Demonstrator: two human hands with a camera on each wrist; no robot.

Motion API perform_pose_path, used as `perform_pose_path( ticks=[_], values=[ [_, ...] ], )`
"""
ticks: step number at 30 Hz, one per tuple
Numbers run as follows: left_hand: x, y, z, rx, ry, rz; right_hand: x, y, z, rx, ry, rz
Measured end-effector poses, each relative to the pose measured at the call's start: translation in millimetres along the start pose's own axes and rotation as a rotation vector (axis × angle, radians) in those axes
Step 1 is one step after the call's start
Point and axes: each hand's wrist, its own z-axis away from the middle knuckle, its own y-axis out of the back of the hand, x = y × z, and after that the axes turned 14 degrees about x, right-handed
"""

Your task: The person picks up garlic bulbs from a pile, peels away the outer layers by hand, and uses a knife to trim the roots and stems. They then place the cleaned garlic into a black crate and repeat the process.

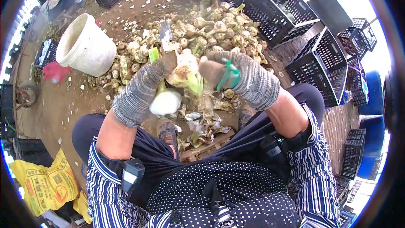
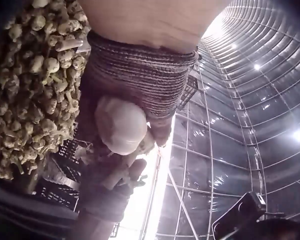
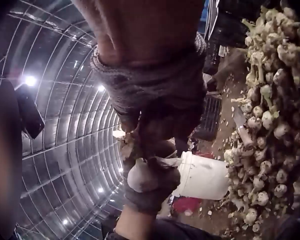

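Both hands wear grey knit gloves and meet above the lap. My left hand (image 1: 143,82) (image 2: 140,80) grips a smooth white bulb (image 1: 165,101) (image 2: 121,125) (image 3: 142,175) whose green stalk (image 1: 154,55) sticks up past the glove. Between the hands is a dirtier bulb with pale leaves (image 1: 183,69). My right hand (image 1: 240,78) (image 3: 155,100), with a green band across the glove, curls its fingers onto that bulb's right side. How the two bulbs join is hidden by the gloves.
A big pile of unpeeled bulbs (image 1: 211,29) lies ahead with a cleaver (image 1: 165,33) (image 3: 242,130) on it. A white bucket (image 1: 84,46) lies at the left and black crates (image 1: 274,8) stand at the right. Peelings (image 1: 202,122) lie between the feet. A yellow bag (image 1: 46,181) sits at the lower left.
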Motion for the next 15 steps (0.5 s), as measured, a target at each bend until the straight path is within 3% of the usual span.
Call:
perform_pose_path(
  ticks=[2, 3, 4, 6, 7, 8, 10, 11, 12, 14, 15],
  values=[
    [-2.4, 1.2, -1.7, 0.030, -0.006, 0.016, 26.2, 1.1, -4.5, -0.004, 0.142, -0.107],
    [-2.0, -1.0, -1.7, 0.025, -0.034, 0.021, 3.5, -3.8, 1.5, -0.022, -0.131, -0.180],
    [-1.8, -0.2, -2.8, 0.025, -0.035, 0.021, 5.4, -6.1, 2.6, -0.022, -0.131, -0.179],
    [-3.1, 2.4, -9.3, -0.009, -0.070, -0.154, 8.6, -10.1, 3.8, -0.047, 0.131, -0.118],
    [-6.6, 0.3, -17.5, -0.043, -0.216, -0.166, -3.3, -11.0, 10.7, 0.072, 0.077, 0.101],
    [-8.0, 0.2, -17.8, -0.044, -0.214, -0.167, -0.2, -12.5, 10.4, 0.073, 0.075, 0.099],
    [-0.1, -7.9, -12.2, 0.051, -0.224, -0.142, 9.1, -15.6, 9.2, 0.271, 0.346, 0.268],
    [0.5, -9.1, -10.9, 0.015, -0.199, -0.061, 10.1, -14.1, 5.3, 0.293, 0.422, 0.404],
    [2.4, -10.1, -9.5, 0.013, -0.198, -0.061, 9.2, -14.6, 5.2, 0.294, 0.420, 0.405],
    [5.2, -11.0, -7.5, 0.044, -0.214, -0.193, 4.5, -16.6, 5.1, 0.416, 0.583, 0.721],
    [3.9, -10.5, -9.4, 0.044, -0.213, -0.193, 2.3, -18.5, 6.8, 0.389, 0.565, 0.809]
  ],
)
